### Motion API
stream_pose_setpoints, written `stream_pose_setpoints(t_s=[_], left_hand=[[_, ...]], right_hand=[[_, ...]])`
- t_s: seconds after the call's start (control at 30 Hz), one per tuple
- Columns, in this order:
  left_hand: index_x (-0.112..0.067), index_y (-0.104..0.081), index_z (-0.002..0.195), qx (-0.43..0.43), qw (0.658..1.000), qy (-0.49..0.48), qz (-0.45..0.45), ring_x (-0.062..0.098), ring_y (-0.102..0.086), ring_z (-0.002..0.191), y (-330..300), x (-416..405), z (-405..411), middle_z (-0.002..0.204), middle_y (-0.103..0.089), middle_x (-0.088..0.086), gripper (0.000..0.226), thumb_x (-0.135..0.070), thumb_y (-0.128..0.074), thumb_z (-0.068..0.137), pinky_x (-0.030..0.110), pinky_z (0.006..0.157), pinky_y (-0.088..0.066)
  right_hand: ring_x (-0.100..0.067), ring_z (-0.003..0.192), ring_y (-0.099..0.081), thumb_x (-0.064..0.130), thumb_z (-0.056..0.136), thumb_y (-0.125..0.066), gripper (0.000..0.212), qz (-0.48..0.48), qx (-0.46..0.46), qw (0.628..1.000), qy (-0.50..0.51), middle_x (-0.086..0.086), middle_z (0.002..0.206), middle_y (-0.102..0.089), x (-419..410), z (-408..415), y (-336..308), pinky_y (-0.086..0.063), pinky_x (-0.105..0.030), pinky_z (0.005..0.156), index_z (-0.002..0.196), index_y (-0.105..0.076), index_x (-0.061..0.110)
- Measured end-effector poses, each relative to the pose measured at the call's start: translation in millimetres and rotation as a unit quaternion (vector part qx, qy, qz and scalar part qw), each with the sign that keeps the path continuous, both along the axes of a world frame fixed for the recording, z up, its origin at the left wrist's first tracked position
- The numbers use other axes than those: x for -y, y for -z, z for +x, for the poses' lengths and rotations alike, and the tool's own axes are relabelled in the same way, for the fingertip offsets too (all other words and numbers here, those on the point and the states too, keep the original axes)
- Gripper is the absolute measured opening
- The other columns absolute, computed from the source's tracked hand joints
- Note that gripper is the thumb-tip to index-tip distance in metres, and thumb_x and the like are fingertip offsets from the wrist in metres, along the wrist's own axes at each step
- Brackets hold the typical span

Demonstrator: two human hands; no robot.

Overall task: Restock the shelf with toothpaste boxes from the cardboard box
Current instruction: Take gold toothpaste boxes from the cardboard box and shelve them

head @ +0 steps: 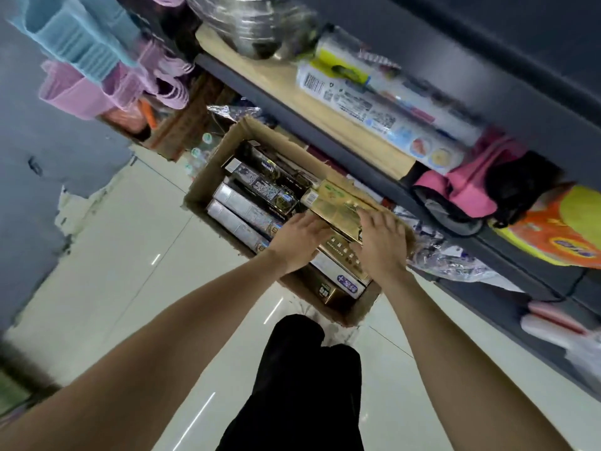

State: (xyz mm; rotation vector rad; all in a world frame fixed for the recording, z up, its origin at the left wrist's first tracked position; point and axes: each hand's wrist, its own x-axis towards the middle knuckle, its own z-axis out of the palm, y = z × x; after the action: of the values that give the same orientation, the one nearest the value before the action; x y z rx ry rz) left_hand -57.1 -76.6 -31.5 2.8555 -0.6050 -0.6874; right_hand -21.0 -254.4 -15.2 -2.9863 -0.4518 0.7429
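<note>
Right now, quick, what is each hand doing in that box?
Left hand: fingers lie on the gold toothpaste boxes in the cardboard box; grip unclear.
Right hand: fingers curl over the same boxes' near end, holding them.

This is a small shop, seen from the aisle. A dark metal shelf [328, 131] with a pale wooden deck runs from twelve o'clock down to four o'clock, stocked with packaged goods: long rolls in printed wrap [383, 102], stacked metal bowls [253, 24], and an orange and yellow bag [566, 229] at three o'clock. At eleven o'clock pink and blue plastic baskets [87, 60] hang together as stock. On the glossy tiled floor [123, 249], against the shelf, stands an open cardboard box [208, 177] packed with toothpaste boxes [260, 190], gold, black and silver.
</note>
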Motion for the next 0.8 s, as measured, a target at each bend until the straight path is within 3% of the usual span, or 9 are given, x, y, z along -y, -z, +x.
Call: stream_pose_setpoints(t_s=[0.07,0.13,0.23,0.33,0.43,0.53,0.6,0.7,0.8], left_hand=[[-0.025,-0.033,0.143,-0.005,0.998,0.034,0.047,0.024,-0.033,0.133,15,5,3,0.145,-0.039,0.000,0.068,-0.023,-0.065,0.084,0.040,0.113,-0.020],[-0.025,-0.035,0.140,0.031,0.996,0.044,0.069,0.024,-0.039,0.126,23,9,4,0.140,-0.042,0.000,0.067,-0.015,-0.067,0.081,0.039,0.109,-0.028],[-0.030,-0.056,0.123,0.096,0.991,0.079,0.053,0.018,-0.053,0.111,22,11,6,0.122,-0.056,-0.005,0.056,-0.012,-0.074,0.073,0.033,0.095,-0.045],[-0.030,-0.067,0.103,0.134,0.981,0.137,0.035,0.016,-0.057,0.102,18,9,5,0.111,-0.060,-0.006,0.041,-0.017,-0.081,0.066,0.032,0.087,-0.049],[-0.024,-0.054,0.123,0.110,0.986,0.119,0.049,0.020,-0.049,0.118,13,9,12,0.127,-0.053,0.000,0.042,-0.018,-0.066,0.083,0.036,0.101,-0.040],[-0.017,-0.035,0.137,0.038,0.989,0.115,0.086,0.027,-0.037,0.130,19,19,24,0.138,-0.043,0.007,0.055,-0.021,-0.059,0.087,0.043,0.111,-0.024],[-0.017,-0.038,0.135,0.033,0.985,0.129,0.109,0.026,-0.042,0.128,22,25,29,0.135,-0.049,0.006,0.051,-0.020,-0.058,0.088,0.043,0.112,-0.022],[-0.020,-0.050,0.126,0.051,0.992,0.095,0.059,0.022,-0.049,0.121,17,23,27,0.126,-0.057,0.002,0.034,-0.018,-0.052,0.092,0.037,0.112,-0.025],[-0.015,-0.054,0.120,0.077,0.995,0.040,-0.046,0.027,-0.054,0.112,-14,8,11,0.117,-0.059,0.008,0.035,-0.024,-0.061,0.087,0.039,0.104,-0.037]], right_hand=[[-0.025,0.125,-0.042,0.041,0.081,-0.068,0.070,-0.038,-0.001,0.999,-0.013,-0.007,0.136,-0.050,1,3,17,-0.032,-0.039,0.100,0.137,-0.037,0.015],[-0.026,0.121,-0.047,0.038,0.079,-0.071,0.059,-0.025,0.010,0.999,0.019,-0.008,0.130,-0.056,5,2,22,-0.036,-0.039,0.099,0.127,-0.046,0.014],[-0.027,0.106,-0.058,0.031,0.075,-0.076,0.048,0.072,0.040,0.991,0.105,-0.008,0.114,-0.063,16,-9,6,-0.048,-0.039,0.086,0.113,-0.054,0.014],[-0.028,0.095,-0.060,0.020,0.071,-0.079,0.044,0.202,0.071,0.958,0.190,-0.009,0.107,-0.063,34,-30,-27,-0.050,-0.034,0.073,0.108,-0.057,0.011],[-0.023,0.092,-0.060,0.017,0.070,-0.079,0.047,0.245,0.096,0.925,0.273,-0.005,0.107,-0.064,55,-54,-56,-0.045,-0.027,0.071,0.112,-0.057,0.011],[0.005,0.081,-0.057,0.019,0.072,-0.080,0.051,0.299,0.081,0.867,0.390,0.013,0.096,-0.063,72,-73,-70,-0.037,-0.005,0.067,0.115,-0.053,0.020],[0.016,0.081,-0.056,0.015,0.071,-0.080,0.051,0.354,0.080,0.816,0.450,0.023,0.093,-0.057,78,-76,-72,-0.038,0.002,0.067,0.112,-0.051,0.022],[0.015,0.079,-0.056,0.015,0.069,-0.082,0.049,0.426,0.090,0.747,0.502,0.019,0.094,-0.058,79,-72,-81,-0.042,-0.001,0.071,0.104,-0.051,0.029],[0.007,0.078,-0.058,0.031,0.065,-0.081,0.040,0.488,0.122,0.690,0.520,0.018,0.087,-0.062,80,-70,-112,-0.045,-0.008,0.072,0.095,-0.055,0.037]])
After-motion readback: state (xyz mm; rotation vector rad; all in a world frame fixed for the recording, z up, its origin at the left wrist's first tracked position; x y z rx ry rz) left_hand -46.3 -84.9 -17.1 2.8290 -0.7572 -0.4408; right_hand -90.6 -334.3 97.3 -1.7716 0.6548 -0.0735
